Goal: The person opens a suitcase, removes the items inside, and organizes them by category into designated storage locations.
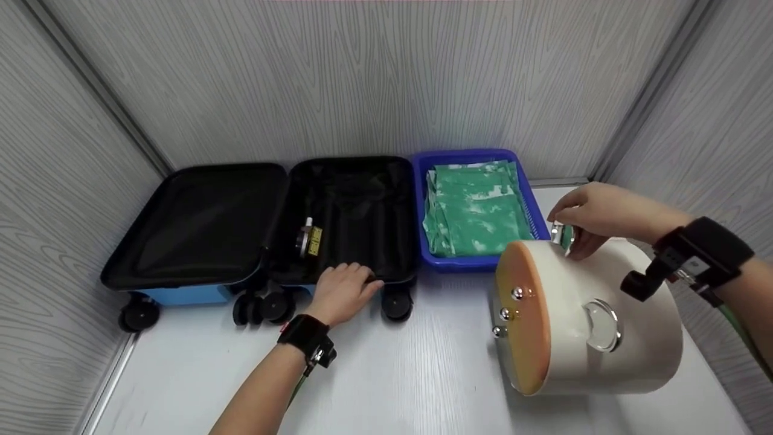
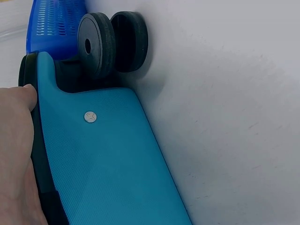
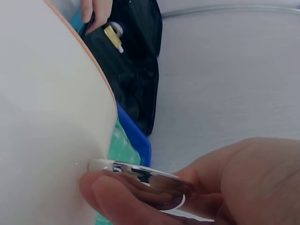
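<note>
An opened suitcase with black lining and light blue outer sides lies flat, one half (image 1: 199, 223) on the left and the other half (image 1: 356, 223) in the middle. My left hand (image 1: 344, 293) grips the front rim of the middle half, its thumb along the black edge (image 2: 42, 164). At the right stands a cream rounded case (image 1: 634, 284) with an orange end panel (image 1: 528, 338) and silver knobs. My right hand (image 1: 586, 217) pinches a shiny metal handle (image 3: 150, 176) at the top of this case. Another crescent-shaped metal handle (image 1: 604, 326) sits on its side.
Inside the suitcase's middle half lies a small round item with a yellow label (image 1: 311, 240). Beside it, a blue plastic basket (image 1: 462, 264) holds folded green-and-white cloth (image 1: 480, 208). Black suitcase wheels (image 1: 397, 304) face the white surface's front. Grey wood-grain walls (image 1: 362, 78) enclose the back and sides.
</note>
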`<act>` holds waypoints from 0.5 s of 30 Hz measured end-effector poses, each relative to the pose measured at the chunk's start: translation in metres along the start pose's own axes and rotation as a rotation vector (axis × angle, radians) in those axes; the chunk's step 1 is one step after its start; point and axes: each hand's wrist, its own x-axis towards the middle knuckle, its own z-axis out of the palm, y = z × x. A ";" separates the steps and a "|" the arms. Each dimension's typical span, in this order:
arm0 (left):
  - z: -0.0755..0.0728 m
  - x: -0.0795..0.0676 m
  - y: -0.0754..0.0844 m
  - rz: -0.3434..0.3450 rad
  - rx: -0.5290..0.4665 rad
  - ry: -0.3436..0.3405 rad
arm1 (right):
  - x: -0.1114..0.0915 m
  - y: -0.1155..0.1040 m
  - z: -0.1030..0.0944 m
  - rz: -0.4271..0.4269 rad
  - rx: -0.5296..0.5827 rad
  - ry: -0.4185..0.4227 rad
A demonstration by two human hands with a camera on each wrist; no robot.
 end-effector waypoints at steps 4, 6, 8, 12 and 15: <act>0.000 0.001 -0.001 -0.003 0.001 -0.009 | 0.002 -0.009 0.008 -0.021 0.028 -0.003; 0.000 0.001 -0.001 -0.007 0.003 -0.014 | 0.002 -0.012 0.011 -0.029 0.035 0.001; 0.000 0.000 -0.001 -0.010 0.006 -0.015 | 0.003 -0.013 0.013 -0.038 0.046 0.004; 0.000 -0.001 -0.001 0.008 0.006 0.001 | -0.002 -0.007 0.011 -0.042 0.054 -0.013; -0.001 -0.002 -0.002 0.015 -0.002 0.004 | -0.011 0.003 0.006 -0.076 -0.018 -0.028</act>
